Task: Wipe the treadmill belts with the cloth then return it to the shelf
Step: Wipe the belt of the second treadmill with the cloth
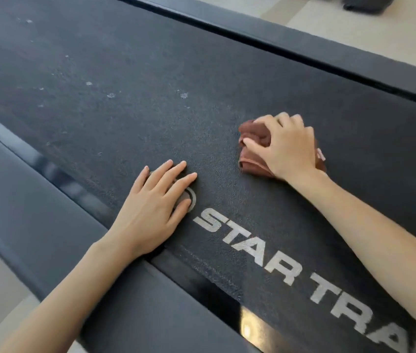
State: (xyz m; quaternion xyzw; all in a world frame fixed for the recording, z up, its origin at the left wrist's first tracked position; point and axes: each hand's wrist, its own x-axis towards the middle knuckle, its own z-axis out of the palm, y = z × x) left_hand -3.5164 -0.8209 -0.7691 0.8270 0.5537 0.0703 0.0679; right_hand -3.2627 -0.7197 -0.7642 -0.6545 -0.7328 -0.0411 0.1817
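big pale letters (278, 263) on the dark treadmill belt (138, 110) read "star tra", all in capitals, and then the word runs off the bottom edge of the view. just before the "s" is a round sign (191, 197), half under the left hand (151, 207), so it cannot be read. the small tag (321, 155) on the brown cloth (252, 133) may have print, but it is too blurred to read.

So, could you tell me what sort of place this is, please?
Probably a gym or fitness room: a treadmill belt printed STAR TRA, dark side rails beside it, and pale floor beyond. The right hand grips a cloth on the belt.
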